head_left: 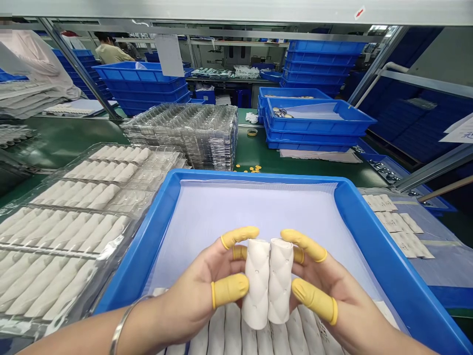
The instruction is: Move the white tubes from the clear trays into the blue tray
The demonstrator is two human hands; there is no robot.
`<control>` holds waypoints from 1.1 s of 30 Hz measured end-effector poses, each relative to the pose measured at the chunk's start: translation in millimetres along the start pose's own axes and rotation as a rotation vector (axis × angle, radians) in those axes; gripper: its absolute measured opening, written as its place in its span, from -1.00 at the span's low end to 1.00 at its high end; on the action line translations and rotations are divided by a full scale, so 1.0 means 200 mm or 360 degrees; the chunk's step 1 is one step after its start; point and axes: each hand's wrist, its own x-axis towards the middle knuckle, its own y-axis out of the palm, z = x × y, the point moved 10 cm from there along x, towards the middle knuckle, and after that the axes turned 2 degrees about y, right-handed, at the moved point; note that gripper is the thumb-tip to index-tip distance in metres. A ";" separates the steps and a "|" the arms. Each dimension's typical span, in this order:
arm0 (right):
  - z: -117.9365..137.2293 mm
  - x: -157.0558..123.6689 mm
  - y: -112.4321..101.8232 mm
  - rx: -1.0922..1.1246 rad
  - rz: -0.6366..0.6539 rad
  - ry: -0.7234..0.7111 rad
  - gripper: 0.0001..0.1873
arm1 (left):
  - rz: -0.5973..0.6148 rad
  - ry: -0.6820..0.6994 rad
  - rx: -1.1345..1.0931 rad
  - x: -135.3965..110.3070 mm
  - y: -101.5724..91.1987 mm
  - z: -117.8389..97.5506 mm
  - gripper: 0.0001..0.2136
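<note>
Two white quilted tubes stand upright side by side in front of me, above a blue tray [347, 197]. My left hand [218, 276] wears yellow finger cots and grips the left tube [256, 286] by its outer side with thumb and fingers. On the other side, my right hand [321, 281], also in yellow finger cots, pinches the right tube [280, 283]. The tubes are nearly touching along their length. Below them, a row of similar white tubes [232, 333] lies in the tray on a white liner, partly hidden by my hands.
Clear plastic trays [129, 207] filled with white tubes lie at left. Behind them rises a stack of empty clear trays [185, 135]. Blue bins [318, 123], a tape roll [252, 132] and small yellow pieces [254, 169] sit farther back. White pieces [397, 222] lie at right.
</note>
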 end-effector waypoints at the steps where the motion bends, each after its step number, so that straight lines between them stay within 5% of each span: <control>1: 0.00 0.00 0.00 -0.0026 -0.0009 -0.0013 -0.60 | -0.0011 0.0029 0.0032 0.00 0.00 -0.01 -0.53; 10: -0.03 0.01 -0.01 -0.0027 0.0002 0.0029 -0.48 | -0.0004 -0.0010 0.0009 0.00 0.00 0.01 -0.46; 19: -0.06 0.01 -0.02 0.0073 -0.0038 0.0139 -0.59 | -0.0160 -0.0180 -0.0134 0.00 0.00 0.02 -0.51; 25: -0.06 0.02 -0.01 0.0030 -0.0059 0.0036 -0.40 | -0.0115 -0.0057 0.0071 0.00 -0.03 0.04 -0.36; 33: -0.07 0.01 -0.01 0.0004 -0.0054 0.0071 -0.43 | -0.0024 -0.0035 0.0081 0.01 -0.01 0.03 -0.41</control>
